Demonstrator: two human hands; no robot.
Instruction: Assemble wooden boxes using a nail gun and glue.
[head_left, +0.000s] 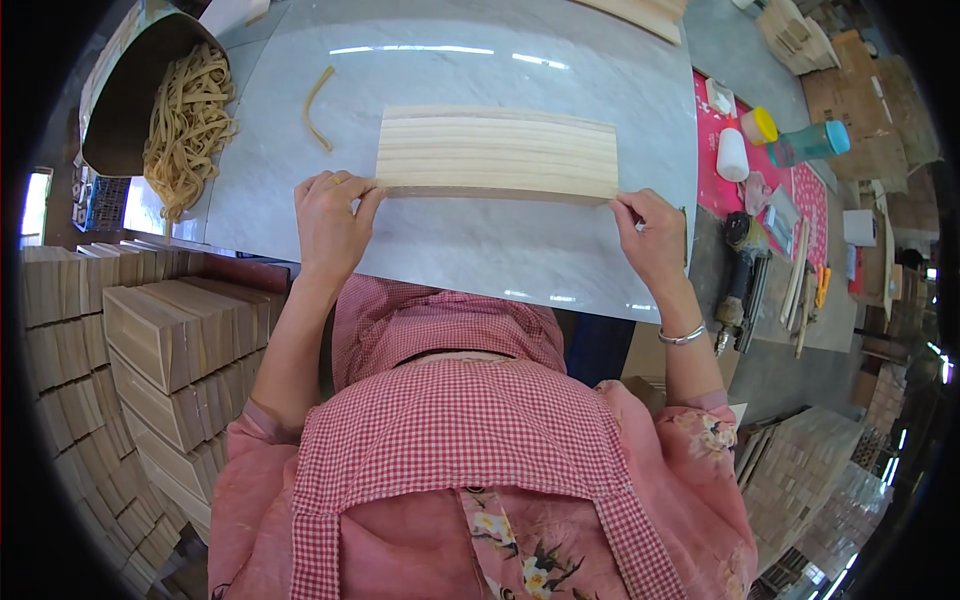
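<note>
A pale rectangular wooden board [497, 150] lies crosswise over the grey-white tabletop [450, 245], its long side toward me. Lines run along its length; I cannot tell if they are grain or separate strips. My left hand [330, 225] pinches its near left corner between thumb and fingers. At the near right corner, my right hand [655, 235], with a bangle on the wrist, pinches the board the same way. Beyond my left hand a single tan band [318, 110] lies curved on the table, apart from the board.
At far left, a tipped container [115, 125] spills a heap of tan bands [188, 135]. Stacked wooden pieces [185, 330] stand left. On the right are a white bottle [732, 155], a teal bottle [812, 143] and a dark power tool [738, 290]. More wood [640, 12] lies at the far edge.
</note>
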